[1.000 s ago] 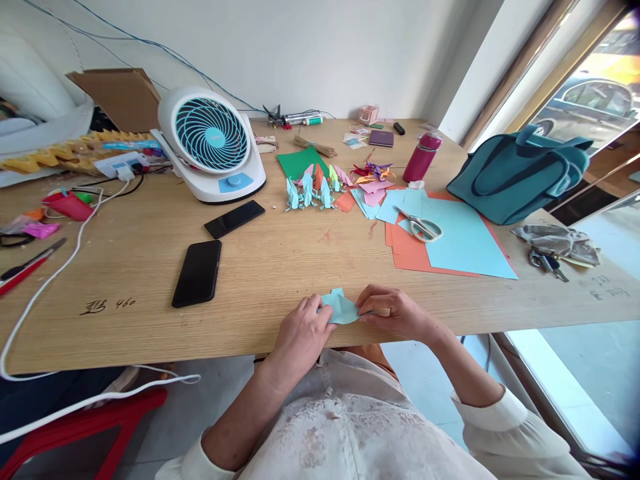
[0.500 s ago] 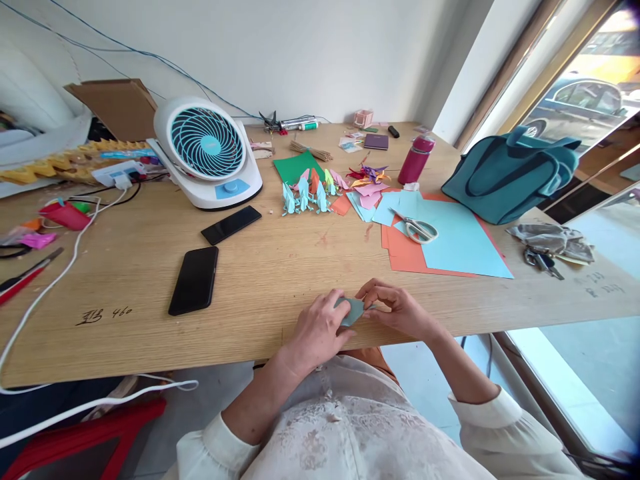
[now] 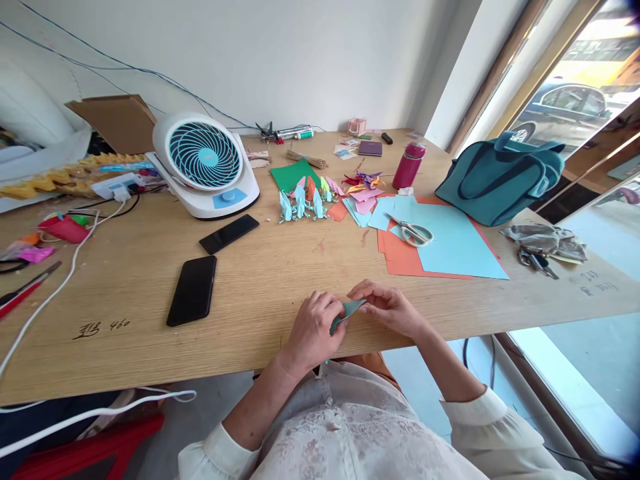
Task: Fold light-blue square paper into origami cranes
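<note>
A small folded blue-green paper (image 3: 346,315) is held above the front edge of the wooden table (image 3: 240,307). My left hand (image 3: 316,327) is closed on its left end, thumb in front and fingers behind. My right hand (image 3: 387,308) has its fingers bent together at the paper's right tip; the fingertips partly hide that corner. Beyond the hands stand several folded light-blue paper figures (image 3: 301,203). To their right, white-handled scissors (image 3: 416,232) rest on light-blue sheets (image 3: 457,240), with orange sheets (image 3: 400,259) underneath.
A white fan (image 3: 205,163) stands at the back left, with two black phones (image 3: 192,291) in front of it. A magenta bottle (image 3: 409,165), a teal bag (image 3: 500,177) and keys (image 3: 537,262) are on the right. A white cable (image 3: 60,283) crosses the left side.
The folded paper has tilted up and now shows a narrower face between my hands. My right hand has shifted slightly left. The whole view has moved a little.
</note>
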A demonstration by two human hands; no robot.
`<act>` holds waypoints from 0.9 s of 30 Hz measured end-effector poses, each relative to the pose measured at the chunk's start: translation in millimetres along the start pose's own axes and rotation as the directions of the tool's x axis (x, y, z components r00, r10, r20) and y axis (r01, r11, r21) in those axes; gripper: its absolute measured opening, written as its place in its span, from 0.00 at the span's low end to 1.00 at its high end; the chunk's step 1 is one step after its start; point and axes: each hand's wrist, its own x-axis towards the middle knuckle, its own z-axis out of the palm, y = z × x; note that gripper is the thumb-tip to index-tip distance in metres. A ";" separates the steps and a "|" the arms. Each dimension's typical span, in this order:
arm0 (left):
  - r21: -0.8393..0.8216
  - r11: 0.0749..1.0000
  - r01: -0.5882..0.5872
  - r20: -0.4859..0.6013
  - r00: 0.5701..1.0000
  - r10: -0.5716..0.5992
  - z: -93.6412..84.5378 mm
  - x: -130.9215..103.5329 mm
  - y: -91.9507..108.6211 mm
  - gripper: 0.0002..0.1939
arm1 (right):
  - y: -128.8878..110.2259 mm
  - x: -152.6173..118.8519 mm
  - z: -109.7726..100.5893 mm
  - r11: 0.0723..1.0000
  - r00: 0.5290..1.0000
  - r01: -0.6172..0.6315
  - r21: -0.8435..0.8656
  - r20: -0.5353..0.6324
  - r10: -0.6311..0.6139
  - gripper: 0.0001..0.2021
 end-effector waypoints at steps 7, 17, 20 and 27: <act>-0.269 0.963 0.009 -0.120 0.992 -0.042 6.2 0.1 2.2 0.09 | -0.8 7.3 12.8 0.999 1.000 0.007 0.046 -0.006 -0.006 0.10; -0.265 0.964 -0.019 -0.196 0.980 -0.034 2.0 -3.0 3.0 0.15 | -7.8 13.0 17.8 0.996 0.999 0.032 0.083 -0.026 -0.030 0.08; -0.237 0.971 -0.007 -0.193 0.980 -0.040 1.1 -3.1 4.1 0.17 | -10.6 12.9 22.6 0.995 0.999 0.002 0.098 -0.049 0.003 0.08; -0.206 0.979 -0.012 -0.230 0.973 -0.036 -2.0 -3.2 8.2 0.23 | -7.2 12.1 31.9 0.964 0.963 -0.105 0.243 -0.216 0.159 0.10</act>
